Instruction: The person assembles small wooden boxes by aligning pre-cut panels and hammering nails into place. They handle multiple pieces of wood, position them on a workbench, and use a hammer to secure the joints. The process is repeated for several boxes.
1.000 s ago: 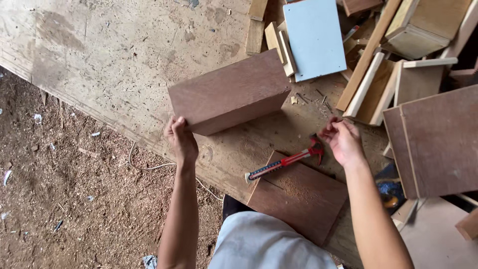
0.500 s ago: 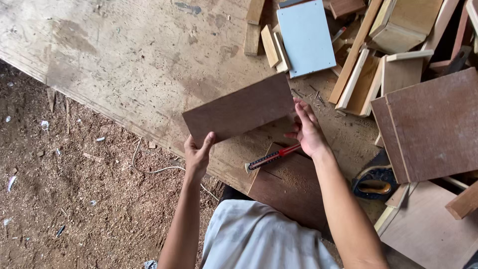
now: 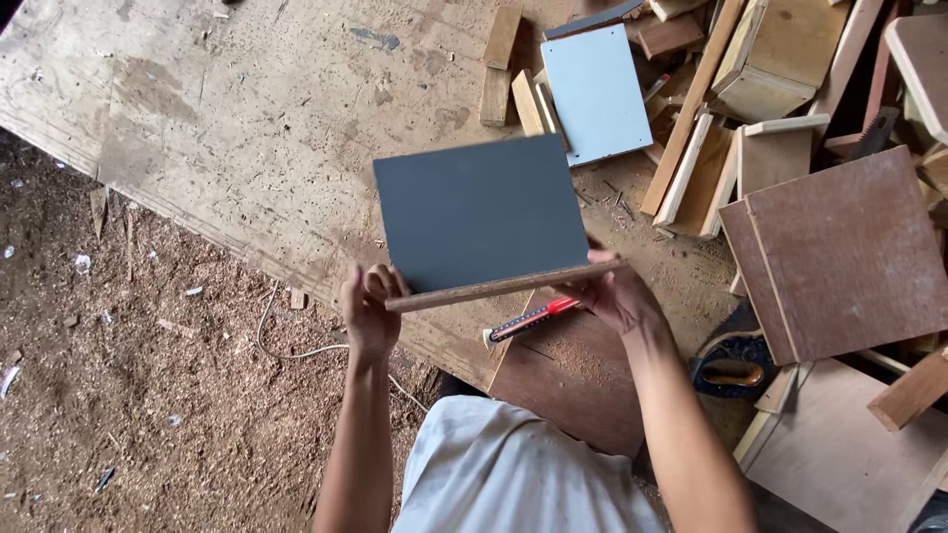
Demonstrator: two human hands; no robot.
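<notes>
Left hand [image 3: 370, 316] and right hand [image 3: 612, 294] gripping opposite ends of a board [image 3: 481, 212] (dark grey face up), tilted above the plywood table [image 3: 247, 128], red knife [image 3: 531, 318] lying below

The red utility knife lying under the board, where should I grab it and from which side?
Grip the utility knife by its red handle, coming from above on the right, where the right hand is nearest. It lies flat; its left end looks like the blade tip.
</notes>
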